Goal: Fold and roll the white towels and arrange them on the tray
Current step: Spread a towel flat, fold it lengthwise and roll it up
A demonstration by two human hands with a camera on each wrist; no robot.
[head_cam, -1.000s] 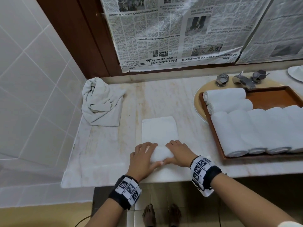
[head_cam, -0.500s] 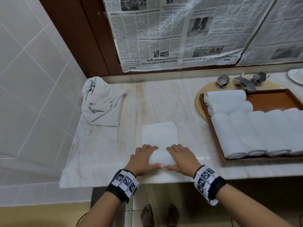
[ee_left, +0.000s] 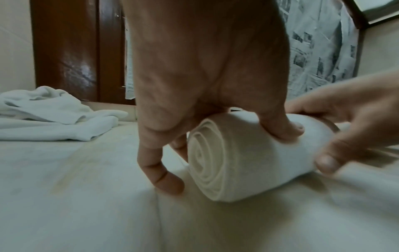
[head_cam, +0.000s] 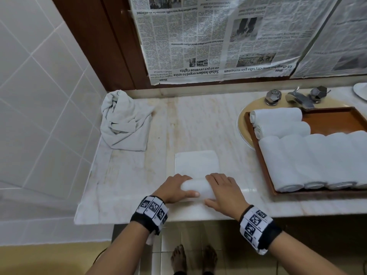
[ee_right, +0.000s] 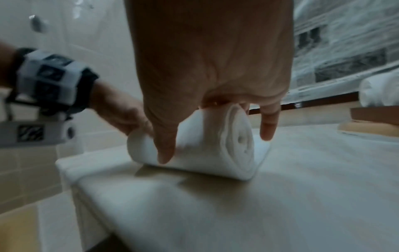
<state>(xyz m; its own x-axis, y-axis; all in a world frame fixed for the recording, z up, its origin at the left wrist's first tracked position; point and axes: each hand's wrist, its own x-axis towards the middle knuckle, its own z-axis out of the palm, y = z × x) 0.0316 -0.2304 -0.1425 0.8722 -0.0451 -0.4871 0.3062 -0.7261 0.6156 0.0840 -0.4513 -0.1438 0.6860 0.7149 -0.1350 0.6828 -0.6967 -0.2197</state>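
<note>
A white towel lies on the marble counter [head_cam: 129, 185], its near end wound into a roll [head_cam: 195, 187] and its flat part [head_cam: 196, 162] stretching away from me. My left hand [head_cam: 174, 187] curls over the roll's left end [ee_left: 237, 162], thumb on the near side. My right hand [head_cam: 222, 190] curls over the right end [ee_right: 215, 150] in the same way. To the right, a brown tray [head_cam: 337, 118] holds several rolled white towels [head_cam: 297, 159] in a row, with two more [head_cam: 278, 122] lying crosswise behind them.
A heap of crumpled white towels [head_cam: 125, 124] sits at the back left by the tiled wall. The tray rests over a basin [head_cam: 243, 124] below a tap [head_cam: 297, 98]. Newspaper [head_cam: 218, 36] covers the mirror. The counter's front edge [head_cam: 178, 219] is just behind my wrists.
Both hands have rolled the towel away from me. The roll has grown thicker and the flat part beyond it shorter.
</note>
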